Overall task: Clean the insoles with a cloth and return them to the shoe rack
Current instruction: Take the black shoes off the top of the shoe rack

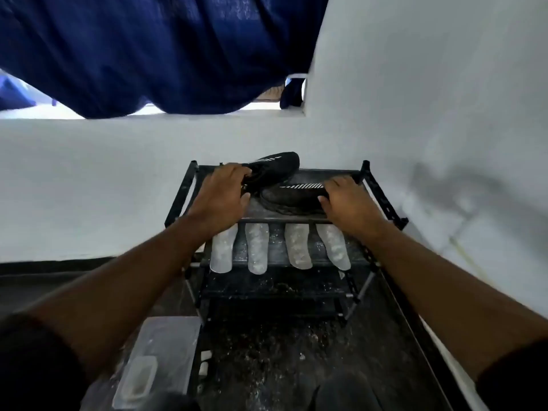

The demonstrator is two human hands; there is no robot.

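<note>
Insoles [257, 248], four pale translucent ones, lie side by side on the shoe rack's [382, 197] second shelf, just below centre frame, long axes running toward me. Both of my hands sit above them on the top shelf: my left hand [221, 194] grips the rear black shoe [275, 166], my right hand [345, 198] grips the front shoe [292, 197]. Neither hand is clearly nearer. I see no cloth.

Two black shoes [281, 185], four pale insoles [257, 247], one shoe rack [382, 197], two hands [221, 197].
</note>
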